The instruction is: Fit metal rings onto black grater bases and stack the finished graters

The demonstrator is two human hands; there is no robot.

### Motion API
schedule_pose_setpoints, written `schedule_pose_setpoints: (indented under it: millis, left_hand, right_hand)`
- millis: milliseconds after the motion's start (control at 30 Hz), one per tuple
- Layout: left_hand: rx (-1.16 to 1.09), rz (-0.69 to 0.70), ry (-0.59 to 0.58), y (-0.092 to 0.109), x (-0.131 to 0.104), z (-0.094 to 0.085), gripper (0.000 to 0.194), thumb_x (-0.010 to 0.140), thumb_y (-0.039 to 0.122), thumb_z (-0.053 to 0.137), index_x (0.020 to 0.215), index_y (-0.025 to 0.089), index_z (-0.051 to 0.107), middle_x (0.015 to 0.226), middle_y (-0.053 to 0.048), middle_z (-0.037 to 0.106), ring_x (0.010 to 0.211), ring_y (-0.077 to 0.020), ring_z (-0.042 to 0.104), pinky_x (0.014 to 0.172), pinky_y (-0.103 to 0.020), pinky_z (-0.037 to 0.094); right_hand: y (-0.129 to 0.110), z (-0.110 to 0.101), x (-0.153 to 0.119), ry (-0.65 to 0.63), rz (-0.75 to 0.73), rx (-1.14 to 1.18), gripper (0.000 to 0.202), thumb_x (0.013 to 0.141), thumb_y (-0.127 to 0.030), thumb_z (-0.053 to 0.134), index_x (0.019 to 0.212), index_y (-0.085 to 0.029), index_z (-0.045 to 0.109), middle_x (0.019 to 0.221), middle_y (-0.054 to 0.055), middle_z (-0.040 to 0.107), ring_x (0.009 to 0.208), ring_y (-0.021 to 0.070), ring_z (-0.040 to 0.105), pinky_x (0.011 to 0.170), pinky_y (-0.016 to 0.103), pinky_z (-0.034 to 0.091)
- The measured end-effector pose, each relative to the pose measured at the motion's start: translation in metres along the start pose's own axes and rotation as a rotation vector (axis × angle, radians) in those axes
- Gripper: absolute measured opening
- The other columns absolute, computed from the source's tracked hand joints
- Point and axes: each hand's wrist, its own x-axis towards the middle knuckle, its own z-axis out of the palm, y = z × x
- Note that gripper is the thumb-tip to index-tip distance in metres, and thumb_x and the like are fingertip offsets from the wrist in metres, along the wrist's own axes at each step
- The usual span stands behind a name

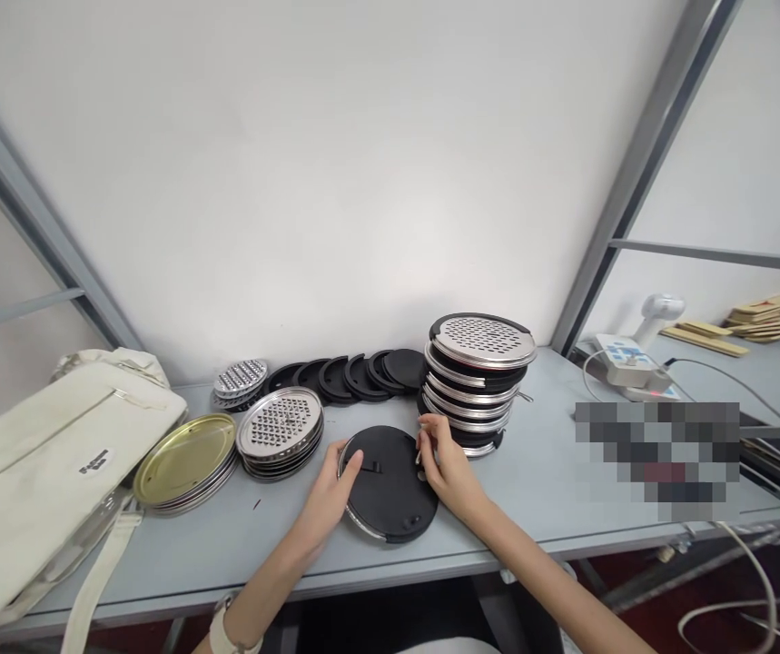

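1. Blk disc (393, 490) is framed betw. both hands, above grey worktable (539, 481).
2. L rim's gripped by L hand (330, 490).
3. R edge's met by R hand (449, 468), fingers bent; grip can't be told.

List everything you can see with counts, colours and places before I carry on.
bag: one, cream, far left
disc stack: one, gold-topped, beside the bag
grater-plate stack: one, silver-topped, left of centre
small grater plates: several, silver, behind that stack
loose discs: about six, black, overlapping near the wall
tall stack: one, silver and black, right of centre
device: one, white, right
wooden strips: many, tan, far right
cables: several, mostly white, right
uprights: two, grey, both sides
table: one, grey, beneath
pixelated patch: contents unreadable, right
held disc: one, black, front centre
left hand: one, bare, gripping its left edge
right hand: one, bare, at its right edge
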Motion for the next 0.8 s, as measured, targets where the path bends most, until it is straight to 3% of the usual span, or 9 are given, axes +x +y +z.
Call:
schedule_pose_setpoints:
  millis: [67,167,300,433,567,800]
  left_hand:
    - [0.047,0.010,0.043,-0.009,0.003,0.001,0.042,0.087,0.043,0.053,0.120,0.018,0.045,0.122,-0.015,0.055,0.118,-0.0242,0.051,0.097,-0.039,0.045]
    - [0.116,0.139,0.039,-0.020,0.005,0.001,0.035,0.090,0.041,0.047,0.119,0.020,0.045,0.124,-0.014,0.053,0.121,-0.0233,0.049,0.102,-0.042,0.040]
    - [0.263,0.260,0.037,-0.022,-0.001,-0.001,0.030,0.093,0.038,0.041,0.119,0.022,0.043,0.128,-0.012,0.048,0.124,-0.0220,0.045,0.107,-0.044,0.032]
    - [0.369,0.236,0.026,-0.015,-0.012,-0.003,0.035,0.091,0.039,0.046,0.121,0.023,0.041,0.128,-0.012,0.047,0.122,-0.0244,0.046,0.106,-0.046,0.033]
    - [0.423,0.212,-0.024,-0.012,-0.021,-0.007,0.051,0.085,0.042,0.056,0.127,0.023,0.036,0.132,-0.011,0.043,0.125,-0.0261,0.043,0.105,-0.046,0.034]
    - [0.418,0.193,-0.082,-0.012,-0.018,-0.017,0.053,0.091,0.041,0.047,0.135,0.024,0.024,0.136,-0.013,0.041,0.126,-0.0235,0.043,0.105,-0.044,0.036]
  right_hand:
    - [-0.001,0.000,0.000,-0.017,-0.002,0.029,0.016,0.095,-0.022,0.030,0.111,-0.021,0.033,0.078,0.001,0.052,0.063,0.0146,0.055,0.063,0.027,0.046]
    - [-0.003,-0.001,0.000,-0.048,-0.012,0.075,0.013,0.095,-0.023,0.031,0.108,-0.023,0.035,0.081,0.002,0.054,0.067,0.0148,0.057,0.066,0.028,0.047]
    - [-0.007,-0.003,0.000,-0.112,-0.056,0.109,0.011,0.096,-0.023,0.033,0.099,-0.023,0.044,0.083,0.003,0.056,0.075,0.0159,0.058,0.072,0.029,0.047]
    - [-0.010,-0.004,0.000,-0.148,-0.085,0.146,0.013,0.096,-0.021,0.035,0.097,-0.023,0.048,0.088,0.004,0.056,0.079,0.0157,0.058,0.075,0.029,0.046]
    - [-0.010,-0.004,0.000,-0.169,-0.087,0.131,0.014,0.096,-0.020,0.035,0.096,-0.022,0.048,0.087,0.004,0.055,0.080,0.0160,0.056,0.074,0.029,0.044]
    - [-0.011,-0.005,0.001,-0.239,-0.115,0.112,0.018,0.095,-0.015,0.034,0.091,-0.021,0.050,0.087,0.004,0.053,0.081,0.0156,0.053,0.075,0.028,0.043]
